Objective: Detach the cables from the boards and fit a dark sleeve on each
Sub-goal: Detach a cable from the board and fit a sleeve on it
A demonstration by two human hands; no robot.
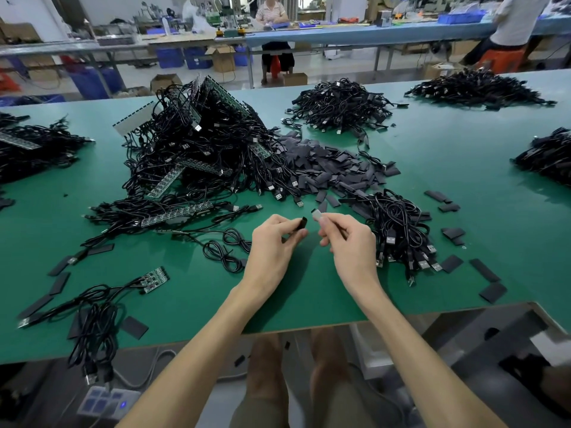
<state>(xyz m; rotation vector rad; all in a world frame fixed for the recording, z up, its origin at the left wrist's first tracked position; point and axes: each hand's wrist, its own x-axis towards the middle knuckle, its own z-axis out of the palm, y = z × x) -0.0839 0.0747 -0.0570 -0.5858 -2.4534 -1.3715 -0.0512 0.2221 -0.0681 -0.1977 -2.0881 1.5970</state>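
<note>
Head view puts us mid-task: our left hand [272, 239] pinches a flat dark sleeve [301, 225], and our right hand [349, 239] pinches a pale cable end [316, 215], the two just apart above the green tabletop [309, 291]. We judge much remains: a large cable heap [200, 143] still clings to its boards [167, 180], loose sleeves [324, 168] lie beside it, and a smaller bundle [398, 239] at right looks finished.

A dark sleeve [301, 225] was held just beside a pale cable end [316, 215]. Behind lay tangled black cables [216, 143] on green boards [177, 215] and a heap of flat sleeves [327, 168].
</note>
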